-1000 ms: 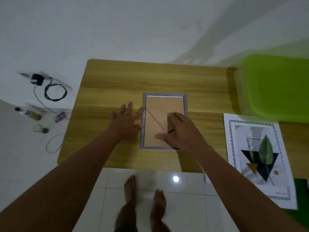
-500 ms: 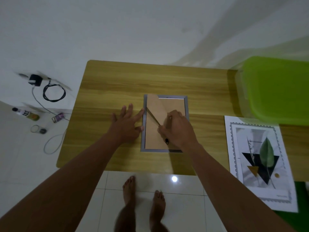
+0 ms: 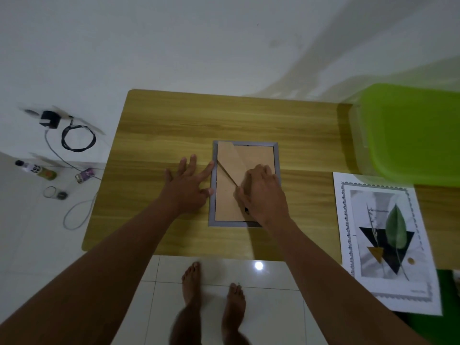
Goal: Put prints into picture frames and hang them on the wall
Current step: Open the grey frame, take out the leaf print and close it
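The frame (image 3: 226, 205) lies face down mid-table (image 3: 174, 125). The left hand (image 3: 188, 188) rests flat, fingers spread, touching its left edge. The right hand (image 3: 263, 192) pinches the raised stand (image 3: 230, 160), hiding the frame's lower right corner. The print (image 3: 384, 242) tucks under the cut-off bin (image 3: 410, 133).

No legible txt; bottle (image 3: 34, 169) label & print (image 3: 388, 245) caption too blurry.

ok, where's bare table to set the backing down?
Free: the table strip behind the frame to the far edge; between frame and print; left of the left hand. Crowded: centre, right hand on the backing; right side, bin and print.
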Tool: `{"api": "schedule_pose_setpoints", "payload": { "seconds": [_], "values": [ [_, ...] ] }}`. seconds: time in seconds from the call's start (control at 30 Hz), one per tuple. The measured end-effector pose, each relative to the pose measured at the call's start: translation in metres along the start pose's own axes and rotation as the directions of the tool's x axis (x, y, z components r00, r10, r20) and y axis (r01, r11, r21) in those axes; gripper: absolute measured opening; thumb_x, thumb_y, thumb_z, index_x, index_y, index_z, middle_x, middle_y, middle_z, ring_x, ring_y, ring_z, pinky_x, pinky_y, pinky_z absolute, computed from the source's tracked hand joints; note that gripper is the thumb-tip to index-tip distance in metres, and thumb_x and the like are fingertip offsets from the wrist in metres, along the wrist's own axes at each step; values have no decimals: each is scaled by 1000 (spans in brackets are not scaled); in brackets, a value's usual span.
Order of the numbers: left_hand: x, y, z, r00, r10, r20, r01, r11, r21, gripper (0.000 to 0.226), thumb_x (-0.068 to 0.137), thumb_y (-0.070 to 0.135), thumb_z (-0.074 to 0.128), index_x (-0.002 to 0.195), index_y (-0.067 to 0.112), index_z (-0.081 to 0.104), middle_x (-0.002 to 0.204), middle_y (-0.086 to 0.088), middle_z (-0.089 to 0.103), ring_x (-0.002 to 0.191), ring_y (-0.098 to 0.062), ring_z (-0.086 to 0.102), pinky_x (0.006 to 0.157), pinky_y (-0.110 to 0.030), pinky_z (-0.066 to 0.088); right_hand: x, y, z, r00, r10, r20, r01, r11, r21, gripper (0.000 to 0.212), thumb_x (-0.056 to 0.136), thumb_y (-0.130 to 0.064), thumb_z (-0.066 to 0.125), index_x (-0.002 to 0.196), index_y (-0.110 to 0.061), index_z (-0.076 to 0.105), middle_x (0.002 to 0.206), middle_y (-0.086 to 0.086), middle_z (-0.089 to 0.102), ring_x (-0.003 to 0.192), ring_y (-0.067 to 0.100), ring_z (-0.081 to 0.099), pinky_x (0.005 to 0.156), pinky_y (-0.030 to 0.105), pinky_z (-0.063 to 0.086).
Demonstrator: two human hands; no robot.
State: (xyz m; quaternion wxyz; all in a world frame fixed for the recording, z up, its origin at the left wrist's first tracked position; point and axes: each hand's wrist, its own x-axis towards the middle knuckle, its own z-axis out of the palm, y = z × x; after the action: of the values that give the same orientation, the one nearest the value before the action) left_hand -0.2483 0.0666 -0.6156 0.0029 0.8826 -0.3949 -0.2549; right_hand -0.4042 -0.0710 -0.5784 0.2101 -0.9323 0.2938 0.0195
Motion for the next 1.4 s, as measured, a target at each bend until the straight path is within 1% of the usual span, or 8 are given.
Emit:
{"api": "schedule_pose_setpoints", "payload": {
  "seconds": [0.13,0.27,0.33,0.4,0.5,0.67,0.77,1.4],
  "values": [
    [1,1,0,1000,-6,10,6,1000,-3,71,95,59,39,150,49,-5,162,-3,-17,149,-27,-16,114,-64,0,1,1,6,999,-23,-32,23,1000,-5,29,100,-32,49,115,-7,50,114,11,54,106,28,47,95,42,43],
    [2,1,1,1000,-14,14,14,1000,-10,71,95,59,38,151,48,-5,162,-3,-17,149,-27,-17,114,-64,-2,5,12,12,998,-70,2,70,995,65,33,98,-37,56,121,-15,49,118,6,55,103,27,52,79,38,45],
    [3,0,2,1000,-14,10,14,1000,1,71,95,59,39,150,49,-5,162,-3,-16,149,-27,-16,114,-64,-1,6,25,9,985,-112,132,99,990,101,52,92,-43,64,134,-18,47,138,6,46,123,29,46,93,40,45],
    [3,0,3,1000,-13,3,13,1000,-5,71,95,58,39,150,49,-5,162,-3,-16,149,-28,-16,114,-65,-1,4,38,3,949,-158,274,136,986,98,73,88,-45,69,148,-20,37,160,6,24,147,24,19,115,41,26],
    [2,0,4,1000,-9,-5,9,1000,-7,71,96,58,39,150,50,-5,162,-3,-16,149,-28,-16,114,-65,-1,0,47,-2,938,-192,288,179,981,71,81,88,-48,68,154,-22,29,165,3,9,152,17,3,120,36,13],
    [0,2,1,1000,-17,-7,17,1000,-22,71,96,57,40,151,48,-3,163,-4,-15,149,-28,-15,113,-65,-1,-5,45,1,944,-202,259,197,979,47,80,89,-53,63,154,-21,28,165,5,10,152,21,3,123,41,13],
    [0,4,-1,1000,-12,-12,12,1000,-13,71,96,55,41,151,46,-4,163,-5,-14,149,-29,-14,113,-66,0,-14,48,-2,936,-211,281,211,977,33,84,88,-60,60,155,-23,25,165,-1,6,152,16,1,119,34,11],
    [1,5,2,1000,-20,-7,20,999,29,73,97,57,36,152,42,-10,163,-2,-16,148,-30,-16,111,-69,0,-15,55,8,911,-287,295,291,956,31,68,93,-51,57,152,-25,34,163,-2,18,152,16,8,123,38,4]
  ]
}}
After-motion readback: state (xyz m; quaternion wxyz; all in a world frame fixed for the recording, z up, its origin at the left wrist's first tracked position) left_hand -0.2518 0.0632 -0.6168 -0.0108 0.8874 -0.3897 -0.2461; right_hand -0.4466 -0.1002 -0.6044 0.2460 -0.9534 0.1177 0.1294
